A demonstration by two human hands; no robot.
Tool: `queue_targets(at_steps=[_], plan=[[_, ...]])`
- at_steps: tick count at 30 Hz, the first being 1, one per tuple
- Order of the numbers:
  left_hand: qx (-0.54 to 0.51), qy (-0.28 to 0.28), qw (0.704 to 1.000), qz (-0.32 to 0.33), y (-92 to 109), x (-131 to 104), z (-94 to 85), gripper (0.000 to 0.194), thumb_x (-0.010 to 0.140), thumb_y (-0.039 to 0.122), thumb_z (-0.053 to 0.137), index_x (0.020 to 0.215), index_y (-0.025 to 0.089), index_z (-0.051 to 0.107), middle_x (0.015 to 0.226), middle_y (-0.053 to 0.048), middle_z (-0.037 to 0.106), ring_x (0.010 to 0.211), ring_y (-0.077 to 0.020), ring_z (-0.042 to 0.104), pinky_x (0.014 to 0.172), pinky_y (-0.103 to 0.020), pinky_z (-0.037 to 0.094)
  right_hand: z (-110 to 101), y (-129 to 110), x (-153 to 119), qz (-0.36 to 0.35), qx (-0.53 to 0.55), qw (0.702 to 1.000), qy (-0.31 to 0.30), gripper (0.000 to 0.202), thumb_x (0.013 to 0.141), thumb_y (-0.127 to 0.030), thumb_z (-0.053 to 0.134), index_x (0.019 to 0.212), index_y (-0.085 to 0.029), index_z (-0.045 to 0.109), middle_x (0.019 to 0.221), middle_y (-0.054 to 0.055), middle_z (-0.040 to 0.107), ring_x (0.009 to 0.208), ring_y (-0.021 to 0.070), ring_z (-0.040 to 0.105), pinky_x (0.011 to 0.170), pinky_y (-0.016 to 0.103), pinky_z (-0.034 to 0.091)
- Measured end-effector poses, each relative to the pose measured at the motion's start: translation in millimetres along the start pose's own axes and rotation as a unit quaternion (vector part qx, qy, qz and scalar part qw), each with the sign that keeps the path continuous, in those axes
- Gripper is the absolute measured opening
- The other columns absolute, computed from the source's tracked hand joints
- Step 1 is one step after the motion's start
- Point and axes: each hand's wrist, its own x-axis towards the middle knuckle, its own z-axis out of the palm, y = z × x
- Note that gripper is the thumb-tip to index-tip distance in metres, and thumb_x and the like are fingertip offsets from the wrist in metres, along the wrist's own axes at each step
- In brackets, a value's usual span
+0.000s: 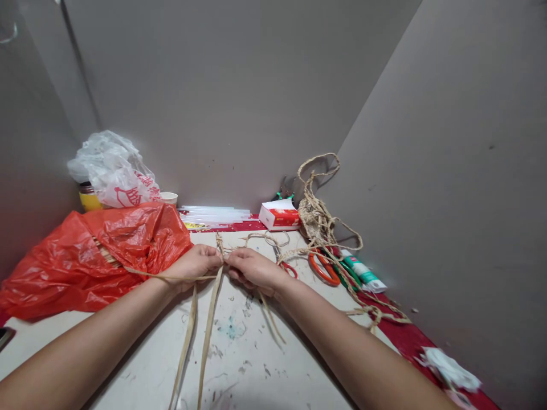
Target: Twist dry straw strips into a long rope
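at the left of the white work board (265,381), a red plastic bag (149,222) shows pale stalks (106,253) through a gap; one thin fibre strip (162,277) runs from there toward your left hand (197,263). that hand is closed to a pinch, thumb against fingers, where the flat fibre strips (208,330) meet the short braid (219,244). this joint sits between both hands; two strips trail toward you. your right hand (253,269) is drawn to a facing pinch at the same joint, lower fingers curled; which strip each fingertip holds cannot be told. farther right lies a pile of braided rope (316,219).

step in hand, judged from the grips: plaiting at the braid's working end. the next move likely calls for one pinch to secure the joint while the other crosses an outer strip and draws it snug.
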Motion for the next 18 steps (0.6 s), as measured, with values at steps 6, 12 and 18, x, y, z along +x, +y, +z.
queue_targets(at_steps=[6,12,18], plan=[[0.129,-0.006,0.991,0.047,-4,4,-0.2,0.028,0.072,0.040,0.058,0.063,0.014,0.054,0.054,0.002,0.050,0.047,-0.0059,0.034,0.045,-0.020,0.022,-10,2,6,0.005,-0.074,0.997,-0.021,0.029,0.086,-0.027,0.041,0.063,-0.014,0.052,0.046,-0.007,0.036,0.031,0.0027,0.023,0.030,0.018,0.013],[0.239,0.036,0.967,0.081,-7,8,-4.4,0.023,0.073,0.036,0.053,0.069,0.013,0.056,0.057,0.004,0.047,0.053,-0.0077,0.036,0.050,-0.019,0.027,-15,4,8,0.038,0.007,0.996,-0.075,0.024,0.082,-0.025,0.041,0.059,-0.017,0.042,0.040,-0.009,0.030,0.029,0.0029,0.018,0.029,0.017,0.011],[0.222,-0.016,0.975,0.001,5,0,-0.2,0.019,0.073,0.028,0.045,0.073,0.014,0.057,0.049,0.005,0.046,0.039,-0.0068,0.035,0.040,-0.019,0.025,-7,7,9,0.035,0.033,0.999,-0.023,0.020,0.078,-0.019,0.043,0.060,-0.015,0.051,0.035,-0.009,0.033,0.026,0.0026,0.018,0.027,0.017,0.011]])
